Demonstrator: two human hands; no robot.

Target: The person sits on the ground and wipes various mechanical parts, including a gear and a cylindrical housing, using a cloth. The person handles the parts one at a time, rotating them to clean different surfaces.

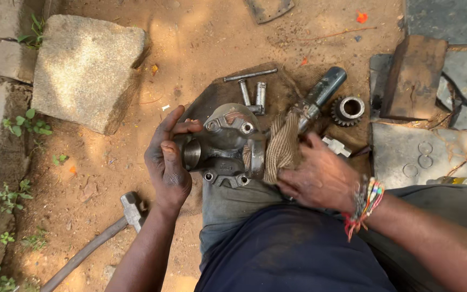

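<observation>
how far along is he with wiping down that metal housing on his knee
Midway, by the look of it. The metal housing rests on the knee, with loose bolts and a gear already lying on the ground. The left hand steadies it while the right hand presses a rag against its side. Grime remains on the housing.

left hand [167, 162]: cupped on left end of metal housing [225, 146], thumb up over top, fingers curled | right hand [317, 176]: palm down, fingers spread, pressing at right of housing | both forearms angle in from below | right wrist: thread bands | 2 hands, opposite sides of housing
</observation>
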